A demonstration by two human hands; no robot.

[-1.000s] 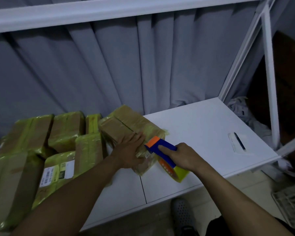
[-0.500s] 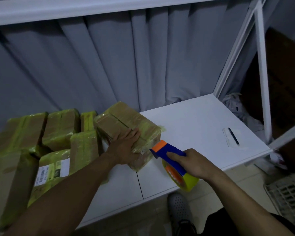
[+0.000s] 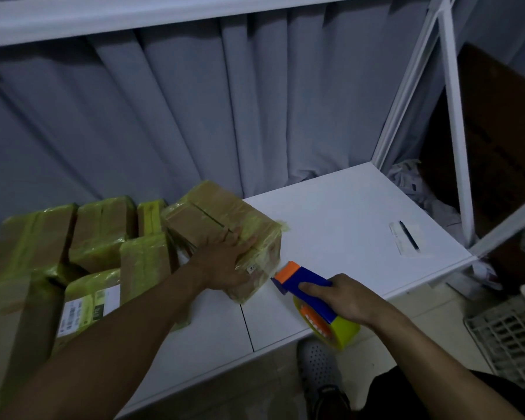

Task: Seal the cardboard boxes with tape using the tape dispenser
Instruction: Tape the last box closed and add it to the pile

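Head view: a brown cardboard box wrapped in yellowish clear tape [image 3: 215, 212] sits on the white tabletop [image 3: 340, 216], tilted against a cluster of similar taped boxes [image 3: 103, 231] at the table's left. The left hand [image 3: 225, 262] lies flat on the box's near top edge, fingers straight and spread, pressing it down – much as it did a second ago. The right hand [image 3: 350, 301] is curled around the handle of the blue tape dispenser with an orange head [image 3: 300, 281], whose yellow tape roll [image 3: 343, 330] hangs past the table's front edge. A second ago the orange head was pressed against the box's near side beside the left hand – now it has drawn back toward the person and sits just off the box's near right corner. Whether a tape strand links the two I cannot tell. A dark pen on a paper slip [image 3: 406, 237] lies well to the right, and a grey curtain [image 3: 194, 116] hangs behind.
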